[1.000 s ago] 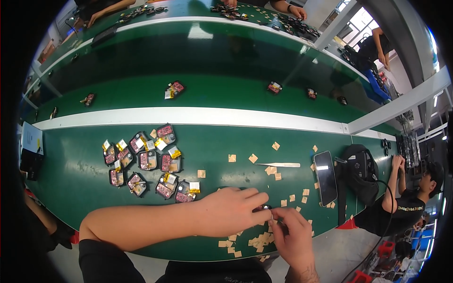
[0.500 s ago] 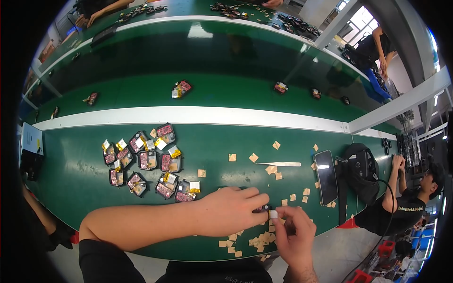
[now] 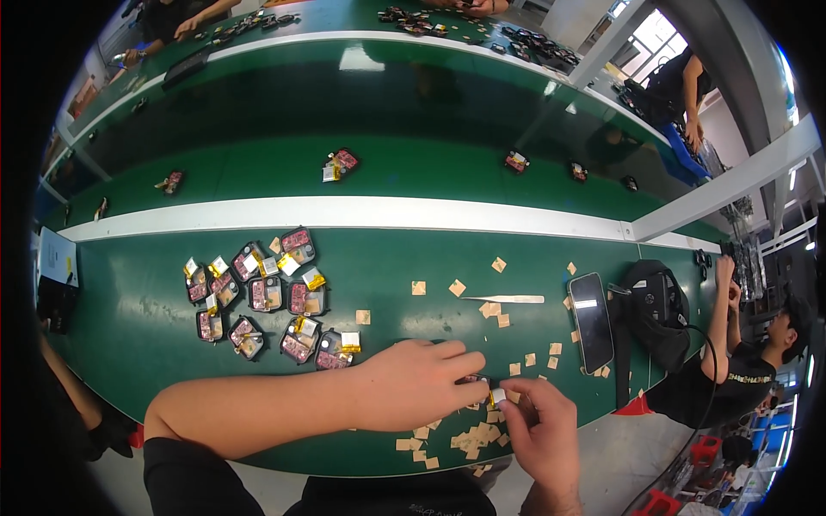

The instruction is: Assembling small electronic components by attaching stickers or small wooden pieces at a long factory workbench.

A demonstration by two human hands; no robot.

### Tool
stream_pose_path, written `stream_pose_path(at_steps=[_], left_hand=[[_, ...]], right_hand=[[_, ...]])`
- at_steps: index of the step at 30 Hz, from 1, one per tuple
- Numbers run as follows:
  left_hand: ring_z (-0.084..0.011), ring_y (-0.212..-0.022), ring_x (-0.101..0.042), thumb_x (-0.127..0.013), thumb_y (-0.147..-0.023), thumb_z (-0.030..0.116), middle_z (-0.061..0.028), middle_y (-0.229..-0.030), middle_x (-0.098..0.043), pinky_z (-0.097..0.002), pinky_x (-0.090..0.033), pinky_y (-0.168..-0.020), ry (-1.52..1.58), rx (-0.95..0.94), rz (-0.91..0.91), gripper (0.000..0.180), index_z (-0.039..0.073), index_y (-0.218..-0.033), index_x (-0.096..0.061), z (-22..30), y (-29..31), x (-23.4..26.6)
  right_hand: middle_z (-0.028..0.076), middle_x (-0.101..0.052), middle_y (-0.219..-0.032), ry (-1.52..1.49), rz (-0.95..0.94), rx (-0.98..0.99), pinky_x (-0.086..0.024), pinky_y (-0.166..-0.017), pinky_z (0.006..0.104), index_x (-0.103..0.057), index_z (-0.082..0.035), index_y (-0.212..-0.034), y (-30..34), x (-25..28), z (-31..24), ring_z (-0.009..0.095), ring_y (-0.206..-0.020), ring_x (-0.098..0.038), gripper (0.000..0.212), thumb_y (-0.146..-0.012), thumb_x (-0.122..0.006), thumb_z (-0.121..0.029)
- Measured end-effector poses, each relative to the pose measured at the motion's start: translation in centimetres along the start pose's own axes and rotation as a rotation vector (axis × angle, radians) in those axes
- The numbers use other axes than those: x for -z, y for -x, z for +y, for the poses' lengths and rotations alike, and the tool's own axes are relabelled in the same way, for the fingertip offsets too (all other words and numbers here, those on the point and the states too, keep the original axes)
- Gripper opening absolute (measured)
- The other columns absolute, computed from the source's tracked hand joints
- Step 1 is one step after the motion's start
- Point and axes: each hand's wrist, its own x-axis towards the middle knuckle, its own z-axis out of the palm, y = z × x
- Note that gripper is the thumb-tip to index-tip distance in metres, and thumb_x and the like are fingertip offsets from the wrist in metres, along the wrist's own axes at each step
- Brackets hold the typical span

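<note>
Your left hand (image 3: 413, 385) lies across the green table (image 3: 138, 318), fingers pinching a small dark part (image 3: 473, 379). Your right hand (image 3: 540, 430) meets it, fingertips on the part's yellow-and-white end (image 3: 496, 396). Tan paper squares (image 3: 469, 434) lie heaped just below both hands, more scattered toward the phone (image 3: 592, 310). Tweezers (image 3: 506, 299) lie beyond the hands. A cluster of small dark parts with pink and yellow faces (image 3: 262, 297) sits to your left. A black bag (image 3: 658, 310) rests beside the phone.
</note>
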Motion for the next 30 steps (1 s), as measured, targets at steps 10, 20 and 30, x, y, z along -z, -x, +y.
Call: stream_pose_path(at_steps=[10,20,30], left_hand=[[-0.0213,-0.092,-0.060,-0.074,-0.091,0.022,-0.0041,-0.102,-0.054,-0.0346,-0.058,-0.071,-0.037,-0.036,0.009,0.022,0.010,-0.108,-0.067,0.1,0.0,0.1],[-0.0205,-0.088,-0.059,-0.075,-0.089,0.020,-0.0032,-0.097,-0.051,-0.0346,-0.056,-0.067,-0.006,-0.008,0.045,0.028,0.013,-0.113,-0.063,0.3,-0.1,0.4],[-0.0210,-0.088,-0.060,-0.075,-0.089,0.020,-0.0032,-0.098,-0.052,-0.0355,-0.056,-0.068,-0.001,-0.008,0.037,0.032,0.013,-0.117,-0.062,0.4,0.1,0.2]], right_hand=[[0.008,-0.066,-0.091,0.003,0.122,0.148,-0.044,-0.055,0.0284,-0.071,0.000,-0.114,0.0,-2.5,0.1,0.014,-0.062,-0.055,0.026,-0.090,-0.075,0.008],[0.013,-0.071,-0.101,-0.001,0.089,0.084,-0.060,-0.067,0.0328,-0.070,0.000,-0.118,0.2,-3.0,0.4,0.027,-0.082,-0.074,0.025,-0.094,-0.075,0.004],[0.010,-0.070,-0.100,-0.045,0.110,0.037,-0.058,-0.064,0.0289,-0.073,-0.001,-0.116,0.4,-2.9,0.8,0.019,-0.077,-0.072,0.024,-0.093,-0.078,0.002]])
